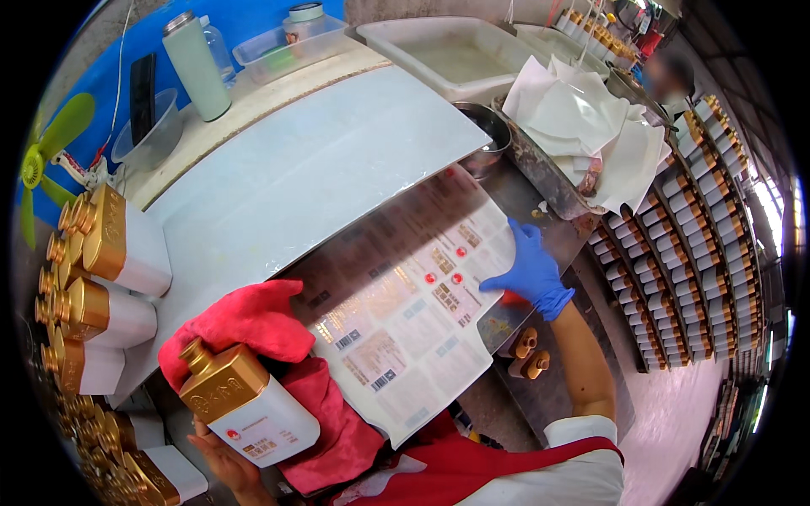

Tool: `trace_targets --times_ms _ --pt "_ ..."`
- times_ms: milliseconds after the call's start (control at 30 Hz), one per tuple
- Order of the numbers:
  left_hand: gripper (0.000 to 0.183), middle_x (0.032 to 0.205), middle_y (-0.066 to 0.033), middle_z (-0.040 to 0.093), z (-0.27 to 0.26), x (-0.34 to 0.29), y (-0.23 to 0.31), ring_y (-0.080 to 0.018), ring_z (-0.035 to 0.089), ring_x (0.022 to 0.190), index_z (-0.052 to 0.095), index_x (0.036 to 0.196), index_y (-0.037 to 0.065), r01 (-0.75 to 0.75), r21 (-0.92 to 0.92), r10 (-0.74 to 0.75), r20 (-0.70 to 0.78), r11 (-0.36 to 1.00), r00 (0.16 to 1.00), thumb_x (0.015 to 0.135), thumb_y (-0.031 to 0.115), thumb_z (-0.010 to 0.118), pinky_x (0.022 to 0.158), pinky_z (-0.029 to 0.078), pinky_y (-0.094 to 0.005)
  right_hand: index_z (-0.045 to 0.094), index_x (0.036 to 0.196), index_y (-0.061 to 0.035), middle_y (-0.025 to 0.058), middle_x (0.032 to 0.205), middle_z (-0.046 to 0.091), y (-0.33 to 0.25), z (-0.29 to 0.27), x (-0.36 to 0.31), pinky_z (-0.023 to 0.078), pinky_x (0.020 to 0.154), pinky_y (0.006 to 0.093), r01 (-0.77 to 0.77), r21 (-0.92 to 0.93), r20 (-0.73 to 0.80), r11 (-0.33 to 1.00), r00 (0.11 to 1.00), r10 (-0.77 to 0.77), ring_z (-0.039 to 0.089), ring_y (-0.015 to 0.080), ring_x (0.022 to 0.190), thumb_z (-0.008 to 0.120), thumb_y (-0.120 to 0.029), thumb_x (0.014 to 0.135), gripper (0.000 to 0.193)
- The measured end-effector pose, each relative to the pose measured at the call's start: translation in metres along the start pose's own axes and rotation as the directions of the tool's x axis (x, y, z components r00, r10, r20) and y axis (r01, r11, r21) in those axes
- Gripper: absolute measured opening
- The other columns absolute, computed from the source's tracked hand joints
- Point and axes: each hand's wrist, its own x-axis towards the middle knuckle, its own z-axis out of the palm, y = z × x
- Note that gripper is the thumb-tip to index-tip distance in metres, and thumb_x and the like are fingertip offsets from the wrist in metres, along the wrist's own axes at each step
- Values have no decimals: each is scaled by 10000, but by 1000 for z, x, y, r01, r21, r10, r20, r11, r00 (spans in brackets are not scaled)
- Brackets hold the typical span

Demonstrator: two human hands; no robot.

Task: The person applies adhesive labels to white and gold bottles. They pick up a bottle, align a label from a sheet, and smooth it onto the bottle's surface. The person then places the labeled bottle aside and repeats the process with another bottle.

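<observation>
My bare left hand (226, 460) is wrapped around the lower side of a white bottle (268, 426) with a gold shoulder and neck. The bottle is tilted, its neck to the upper left, and small printed decals show on its white face. Red cloths (245, 325) lie behind and beside it. My right hand (535, 268), in a blue glove, rests at the right edge of a sheet of printed decals (422, 329), thumb and fingers spread apart. The sheet's far part lies in the shadow of a raised pale board (312, 169).
Gold-topped white bottles (139, 244) crowd the left side by a green fan (34, 164). Behind the board stand a green flask (196, 67) and a white tub (447, 51). At right are a tray with white paper (574, 118), racks of bottles (675, 253) and a person (666, 76).
</observation>
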Motion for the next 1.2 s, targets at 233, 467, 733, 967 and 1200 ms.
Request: trace_targets --times_ms 233,467,733,967,1200 --pt "604 1303 -114 479 0 3 1 -224 467 1210 367 1338 5 1 11 -2 23 1000 1000 999 494 261 1029 354 -370 357 1379 -72 196 1331 387 44 12 27 444 945 416 -58 -27 -172 998 984 53 500 358 1166 820 -508 558 1038" --pt "591 1278 -111 499 -5 3 0 -219 486 1183 389 1317 5 -8 13 8 42 1000 999 1001 488 265 1015 365 -366 436 1322 -50 195 1283 453 46 10 9 449 931 408 53 11 -292 999 955 -48 518 357 1134 790 -493 627 898" --pt "539 1225 -94 537 -7 0 -2 -193 520 1124 436 1276 20 32 20 -31 -22 999 999 1008 461 279 979 388 -352 361 1385 -59 193 1332 374 20 5 8 430 969 413 -22 16 -70 1000 997 23 491 358 1174 844 -474 525 1070" --pt "519 1243 -88 537 -8 0 -5 -200 515 1145 444 1259 36 22 19 -21 -36 1000 999 1008 461 283 991 380 -357 377 1375 -39 205 1309 412 64 -4 31 414 987 419 5 64 -205 998 979 8 461 352 1196 840 -450 544 1036" --pt "508 1225 -78 550 -14 -2 -5 -197 529 1128 459 1257 42 71 8 -71 -37 997 997 1012 449 279 984 393 -357 336 1403 -68 190 1362 331 13 7 -5 430 973 417 -34 91 47 995 998 30 501 351 1173 838 -468 518 1093"
